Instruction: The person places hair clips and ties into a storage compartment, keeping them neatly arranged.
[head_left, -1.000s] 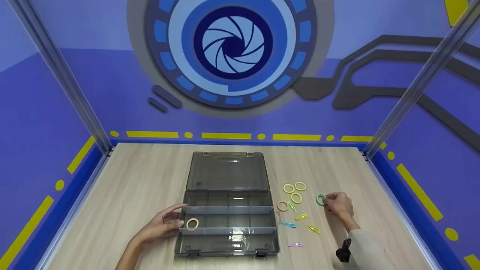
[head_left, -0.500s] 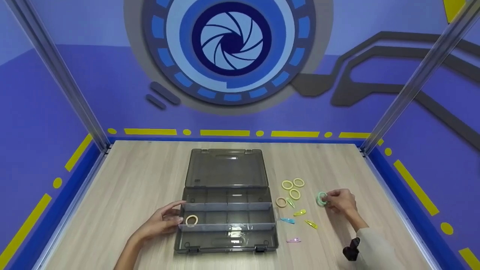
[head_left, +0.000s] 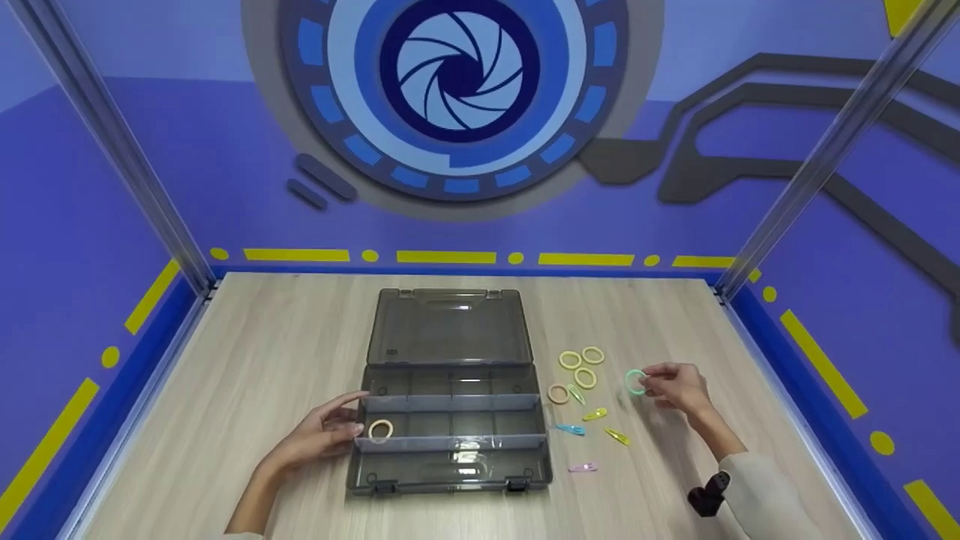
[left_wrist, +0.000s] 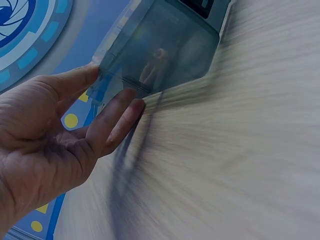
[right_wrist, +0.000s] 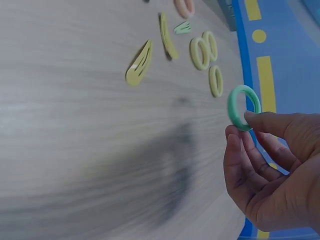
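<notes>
My right hand (head_left: pixel 679 386) pinches a green hair tie (right_wrist: pixel 233 107) between thumb and fingertips, held above the table to the right of the other pieces. In the head view my left hand (head_left: pixel 319 431) is at the left side of an open smoky-grey compartment box (head_left: pixel 450 472). Its fingertips touch the box's rim and side wall, as the left wrist view also shows. One cream hair tie (head_left: pixel 380 421) stands tilted in the middle row's left compartment. The box's lid (head_left: pixel 450 330) lies folded back, away from me.
Right of the box lie several yellow hair ties (head_left: pixel 585 378), an orange hair tie (head_left: pixel 558 394) and snap hair clips: green (head_left: pixel 575 395), yellow (head_left: pixel 595 414), blue (head_left: pixel 571 430) and pink (head_left: pixel 583 468). Blue patterned walls (head_left: pixel 450 225) surround the table (head_left: pixel 285 330).
The head view has tilted down slightly. My right hand has shifted a little and turned the green hair tie in its fingertips. My left hand stays at the box's side.
</notes>
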